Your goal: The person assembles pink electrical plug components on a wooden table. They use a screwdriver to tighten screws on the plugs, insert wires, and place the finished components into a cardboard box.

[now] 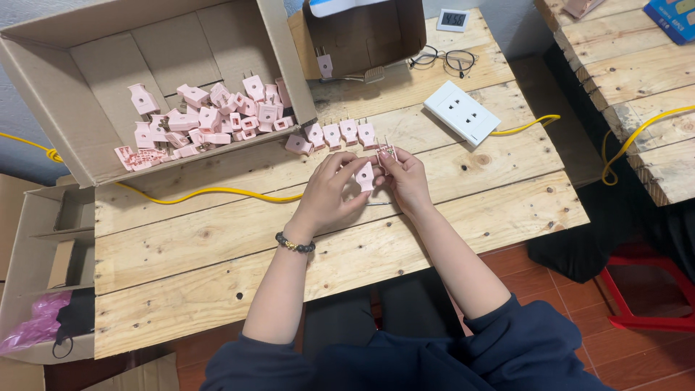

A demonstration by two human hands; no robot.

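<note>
Two hands meet above table (217,253): your left hand (329,190) fingers grip pink plug body (365,176); your right hand (407,177) fingers pinch pronged plug piece (387,152). Four finished plugs (340,133) lined just beyond.

Bare planks near edge of wooden table (217,268) open for passage. Cardboard box (94,156) blocks far left; yellow cable (210,192) crosses middle; white socket panel (462,113) sits far right.

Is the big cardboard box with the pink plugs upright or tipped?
Tipped: the cardboard box lies on its side, pink plugs spilling toward its open mouth.
</note>
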